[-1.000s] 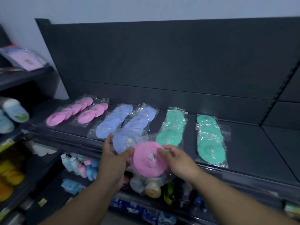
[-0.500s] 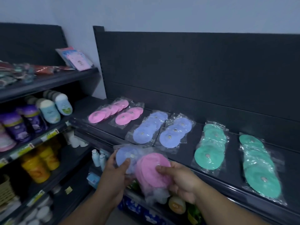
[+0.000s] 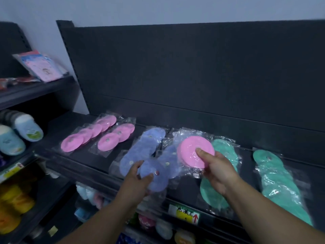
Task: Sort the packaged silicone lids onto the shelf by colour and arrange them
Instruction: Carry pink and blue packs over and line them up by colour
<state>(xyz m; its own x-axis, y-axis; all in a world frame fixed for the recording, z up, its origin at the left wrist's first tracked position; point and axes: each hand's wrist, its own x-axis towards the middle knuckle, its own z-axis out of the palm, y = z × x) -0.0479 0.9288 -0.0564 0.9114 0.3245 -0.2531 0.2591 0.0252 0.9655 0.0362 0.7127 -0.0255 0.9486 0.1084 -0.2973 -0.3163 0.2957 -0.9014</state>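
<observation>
Single head view, worn on the person, wide-angle, edges bent. Looks forward and down onto a dark shelf (image 3: 52, 131), facing its back panel (image 3: 193, 76) slightly from the right. Close: arm's reach, forearms enter from the bottom edge, left hand (image 3: 135, 180) with blue lid pack (image 3: 154, 178) and right hand (image 3: 218, 171) with pink lid pack (image 3: 191, 152) low centre. Side rack (image 3: 35, 92) at left edge. Lower tier dim, probably bottles (image 3: 163, 228).

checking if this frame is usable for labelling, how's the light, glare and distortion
Head view: dim, bluish light; wide-angle bend warps the shelf; glare streaks the wrap of the pink lid pack pinched by the right hand; the left hand holding the blue lid pack looks soft.
</observation>
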